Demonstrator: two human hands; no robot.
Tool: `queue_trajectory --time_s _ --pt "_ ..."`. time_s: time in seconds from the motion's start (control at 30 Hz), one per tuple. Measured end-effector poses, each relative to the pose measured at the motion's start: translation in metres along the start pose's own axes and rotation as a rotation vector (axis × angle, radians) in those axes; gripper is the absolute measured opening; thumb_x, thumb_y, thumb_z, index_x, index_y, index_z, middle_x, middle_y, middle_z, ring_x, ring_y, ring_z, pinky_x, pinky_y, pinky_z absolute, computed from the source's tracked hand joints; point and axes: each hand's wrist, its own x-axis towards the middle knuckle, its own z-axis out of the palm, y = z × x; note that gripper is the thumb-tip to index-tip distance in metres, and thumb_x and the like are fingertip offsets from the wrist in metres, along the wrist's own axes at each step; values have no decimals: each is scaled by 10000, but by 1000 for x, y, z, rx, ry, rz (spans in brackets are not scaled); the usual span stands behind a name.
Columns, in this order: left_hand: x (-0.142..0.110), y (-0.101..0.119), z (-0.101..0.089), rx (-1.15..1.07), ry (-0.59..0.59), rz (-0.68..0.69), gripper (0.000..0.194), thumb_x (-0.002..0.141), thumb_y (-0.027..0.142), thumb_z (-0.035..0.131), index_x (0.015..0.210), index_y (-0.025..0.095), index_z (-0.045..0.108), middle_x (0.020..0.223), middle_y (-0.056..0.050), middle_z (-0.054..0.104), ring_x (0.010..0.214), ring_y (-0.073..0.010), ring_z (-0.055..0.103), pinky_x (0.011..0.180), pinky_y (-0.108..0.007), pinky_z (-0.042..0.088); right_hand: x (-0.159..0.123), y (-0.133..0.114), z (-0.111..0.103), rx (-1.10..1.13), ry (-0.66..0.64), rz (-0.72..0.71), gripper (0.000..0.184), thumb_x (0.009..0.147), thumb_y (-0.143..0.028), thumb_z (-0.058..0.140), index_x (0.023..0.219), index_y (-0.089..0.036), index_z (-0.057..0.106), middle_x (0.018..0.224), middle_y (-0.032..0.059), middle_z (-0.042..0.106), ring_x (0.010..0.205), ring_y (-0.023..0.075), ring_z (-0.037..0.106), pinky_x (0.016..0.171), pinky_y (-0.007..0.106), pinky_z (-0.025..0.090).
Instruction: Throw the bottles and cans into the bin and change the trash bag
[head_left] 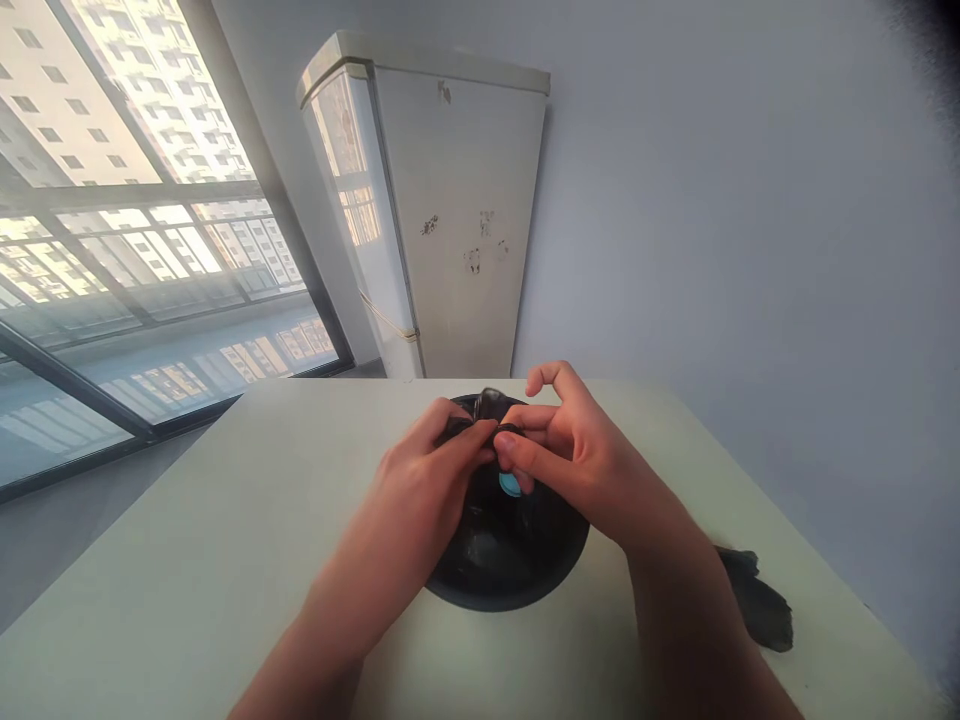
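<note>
A round black bin, seen from above, stands on the table with a small blue patch showing inside it. Over its far part, thin dark plastic that looks like a black bag bunches up between my hands. My left hand is closed, its thumb and fingers pinching the black plastic. My right hand pinches the same plastic between thumb and fingers, with the index finger raised and curled. Both hands nearly meet above the bin, and the fingers hide most of the gripped part.
A pale table lies under the bin. To the right, partly behind my right forearm, is a crumpled dark plastic bundle. Beyond the table stands a white refrigerator. Large windows are at the left and a plain wall at the right.
</note>
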Motion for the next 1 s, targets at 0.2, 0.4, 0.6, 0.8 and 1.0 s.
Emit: queue_trajectory --time_s 0.2,0.4,0.6,0.8,1.0 --pt "3 -1 -3 28 -47 -73 174 1049 157 462 966 215 603 1026 -62 554 850 -180 554 763 -317 494 -7 -1 0 -413 -28 -185 173 983 -321 701 874 -220 613 867 17 638 778 173 599 724 318 493" --pt "1 -3 -10 -351 -135 -240 220 1107 323 403 1001 240 576 985 -32 597 891 -176 565 838 -300 491 -12 2 16 -863 188 -394 99 987 -247 693 1082 -231 715 1118 64 672 945 223 614 923 401 497" --pt "3 0 -18 -647 -210 -317 242 1069 416 516 945 231 609 902 -19 595 824 -164 555 724 -264 485 -7 6 18 -932 220 -464 99 1002 -169 627 916 -211 652 989 39 649 840 188 577 893 373 469" --pt "5 -4 -22 -640 -61 -375 209 1008 420 643 1016 230 730 917 -46 696 824 -179 650 716 -267 544 -7 -2 6 -686 69 -394 243 1045 -225 581 803 -214 579 1030 38 622 852 173 583 840 330 476" --pt "6 -36 -38 -301 140 -375 180 908 377 760 846 209 781 778 -43 729 679 -169 673 627 -266 543 -13 -6 -28 -703 114 -262 361 1076 -334 509 740 -208 541 935 38 623 760 166 555 692 311 442"
